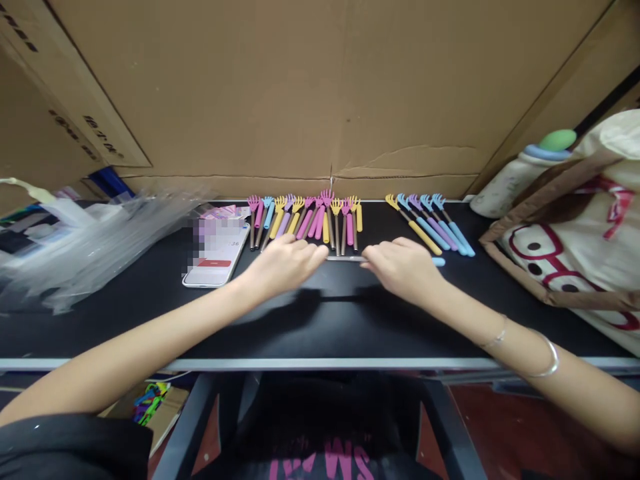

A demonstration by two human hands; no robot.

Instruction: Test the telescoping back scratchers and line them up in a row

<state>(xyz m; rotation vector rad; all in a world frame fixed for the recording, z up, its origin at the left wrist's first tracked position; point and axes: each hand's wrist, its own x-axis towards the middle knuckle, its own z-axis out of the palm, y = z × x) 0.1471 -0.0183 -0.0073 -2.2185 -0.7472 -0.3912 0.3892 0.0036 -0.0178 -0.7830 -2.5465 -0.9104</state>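
A back scratcher (345, 259) with a metal rod is stretched level between my two hands above the black table. My left hand (290, 263) is closed round its left end, and whatever head it has there is hidden in my fingers. My right hand (403, 268) is wrapped round the other end, with a light blue handle tip sticking out beyond it. Behind my hands lies a row of back scratchers (337, 227) with pink, yellow, blue and purple claw heads, loose coloured sleeves among them. Further right is a slanted group of several back scratchers (435, 227) with coloured handles.
A phone (220, 257) lies left of my left hand, beside clear plastic bags (100, 247). A bottle (520, 177) and a cream bag with brown trim (545, 293) stand at the right. Cardboard (320, 93) walls the back. The table's front edge (320, 365) runs below my arms.
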